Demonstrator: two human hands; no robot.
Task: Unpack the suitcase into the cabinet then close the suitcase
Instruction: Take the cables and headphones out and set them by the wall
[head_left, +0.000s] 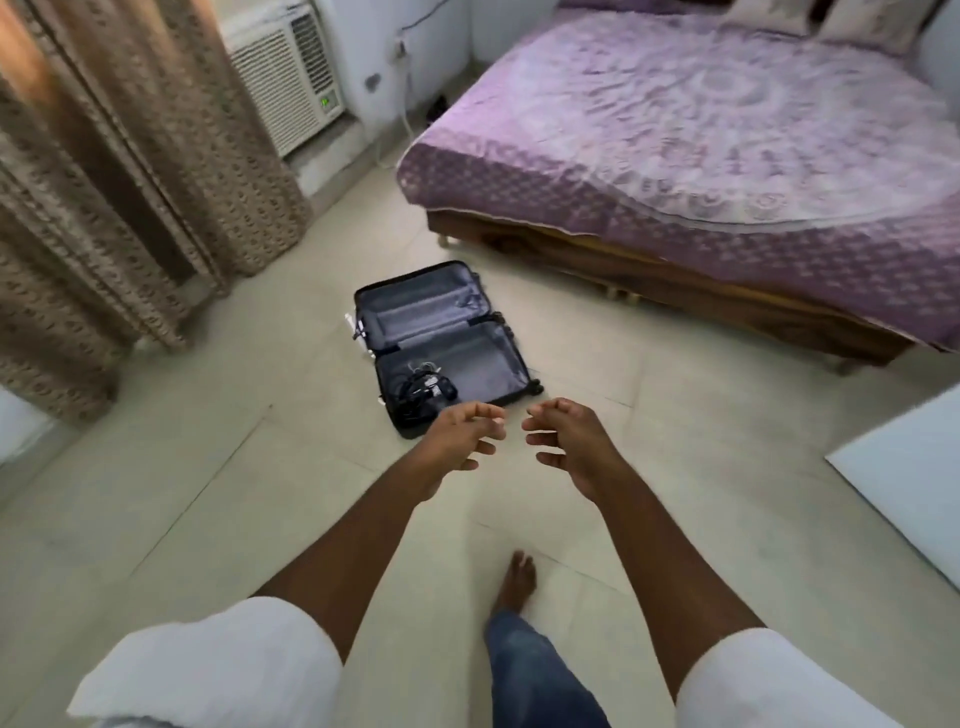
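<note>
My left hand (460, 441): held out in front of me, fingers loosely curled and spread, holding nothing, touching nothing.
My right hand (566, 441): held out just beside the left, palm turned toward it, fingers loosely bent, holding nothing.
Gap between my hands: narrow, fingertips near each other but apart.
My sleeves (218, 670): white, rolled up on both forearms.
Suitcase (441, 343): dark, lying flat on the floor beyond my hands, opened out into 2 halves with grey lining showing; my left hand overlaps its near corner in the view, without touching it.
Far half of the suitcase: only lining and a strap visible.
Near half of the suitcase: holds a bundle of black cables (423, 389) in its left part; the rest shows bare lining.
Floor (208, 493): pale tiles; my bare foot (517, 579) and blue trouser leg stand on it below my hands.
Bed (701, 156): to the right of the suitcase, covered with a purple patterned sheet, on a wooden frame.
Curtain (104, 182): beige, patterned, hanging on the left.
Air conditioner (288, 73): white window unit behind the curtain's edge, with a small green display.
White panel (904, 478): at the right edge, cannot tell what it is.
</note>
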